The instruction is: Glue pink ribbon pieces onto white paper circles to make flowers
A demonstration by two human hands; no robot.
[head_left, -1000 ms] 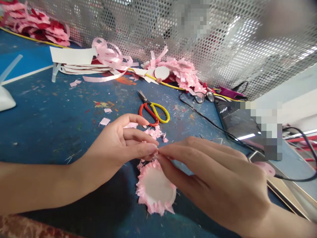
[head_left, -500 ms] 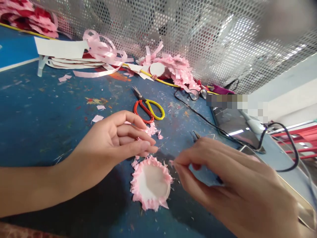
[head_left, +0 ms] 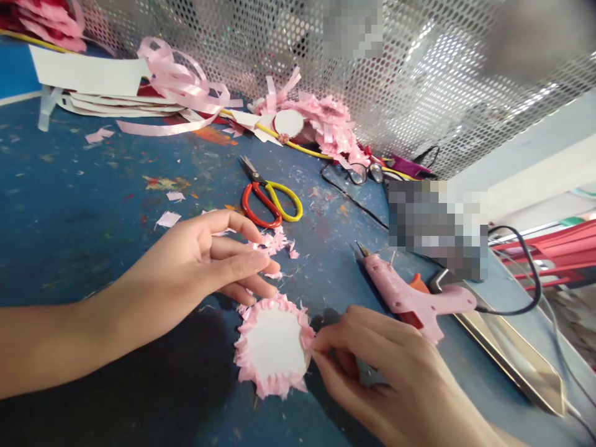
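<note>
While the rosette (head_left: 274, 343) lies between both hands, right fingertips (head_left: 315, 349) pinch its edge; left (head_left: 195, 267) open

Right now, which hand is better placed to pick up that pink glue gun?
The right hand, probably: the glue gun lies just beyond its knuckles, while the left hand sits across the pink rosette.

Blue worktable (head_left: 84, 205), paint-flecked, fills the frame. Red-and-yellow scissors (head_left: 267, 198) at centre. Pink glue gun (head_left: 410, 298) at right, black cord (head_left: 521, 273) attached. Pink ribbon coils (head_left: 177, 81) and white card strips (head_left: 88, 77) at upper left. Pink ruffle pile (head_left: 321, 121) at upper centre. Perforated metal screen (head_left: 419, 74) across top.
</note>
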